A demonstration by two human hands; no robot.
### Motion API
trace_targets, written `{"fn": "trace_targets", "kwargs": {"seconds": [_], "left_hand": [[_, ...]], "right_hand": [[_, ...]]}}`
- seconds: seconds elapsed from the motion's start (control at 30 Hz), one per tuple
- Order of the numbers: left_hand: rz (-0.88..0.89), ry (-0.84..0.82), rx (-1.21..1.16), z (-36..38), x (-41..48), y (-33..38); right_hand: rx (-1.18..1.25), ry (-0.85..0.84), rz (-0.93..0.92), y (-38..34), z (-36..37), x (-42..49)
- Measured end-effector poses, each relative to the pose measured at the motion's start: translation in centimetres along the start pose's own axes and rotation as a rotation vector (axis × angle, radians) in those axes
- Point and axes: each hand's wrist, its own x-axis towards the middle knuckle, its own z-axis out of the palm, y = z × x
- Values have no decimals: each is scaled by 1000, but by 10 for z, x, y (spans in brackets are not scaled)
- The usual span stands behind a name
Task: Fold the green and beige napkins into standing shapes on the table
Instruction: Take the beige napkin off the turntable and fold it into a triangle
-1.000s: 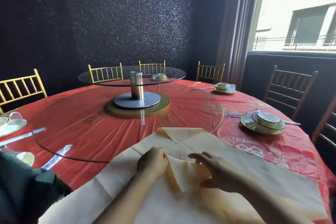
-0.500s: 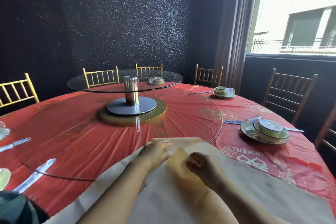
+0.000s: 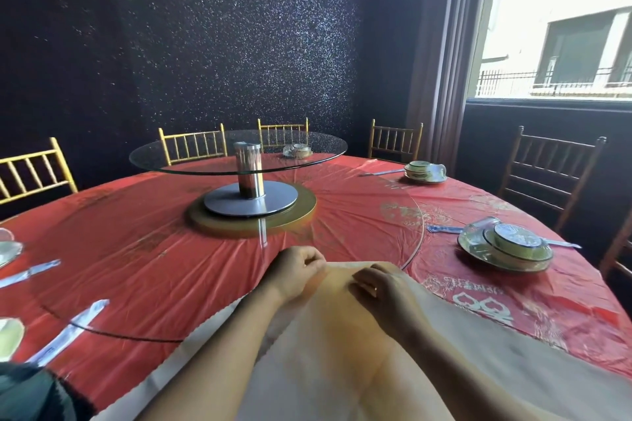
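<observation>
A large beige napkin [image 3: 328, 352] lies spread on the red tablecloth [image 3: 136, 249] at the near edge of the round table. My left hand [image 3: 295, 268] and my right hand [image 3: 379, 287] sit side by side at the napkin's far tip, fingers curled down and pinching the cloth there. A folded layer of the napkin runs back from my hands toward me. A dark green cloth [image 3: 30, 393] shows at the bottom left corner, partly out of frame.
A raised glass turntable [image 3: 239, 154] on a metal post stands at the table's centre. A stacked plate and bowl setting [image 3: 506, 249] is at the right, another [image 3: 425, 171] further back. Wrapped cutlery [image 3: 65, 331] lies at the left. Chairs ring the table.
Both hands have slid away from me to the napkin's far tip, carrying a folded corner over it. The open triangular flap seen earlier is now covered. The camera tilted up.
</observation>
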Motion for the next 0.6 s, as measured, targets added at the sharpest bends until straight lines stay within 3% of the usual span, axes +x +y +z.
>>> {"fn": "trace_targets", "kwargs": {"seconds": [0.2,0.33,0.47,0.6], "left_hand": [[-3,-29,-118,5,-5,5],[13,-17,-212,5,-2,15],[-14,-31,-368,2,-5,22],[6,53,-326,3,-7,22]], "right_hand": [[-160,133,-34,-4,2,1],[-65,74,70,-9,-4,17],[11,123,124,-14,-11,23],[61,149,108,-18,-20,25]]}}
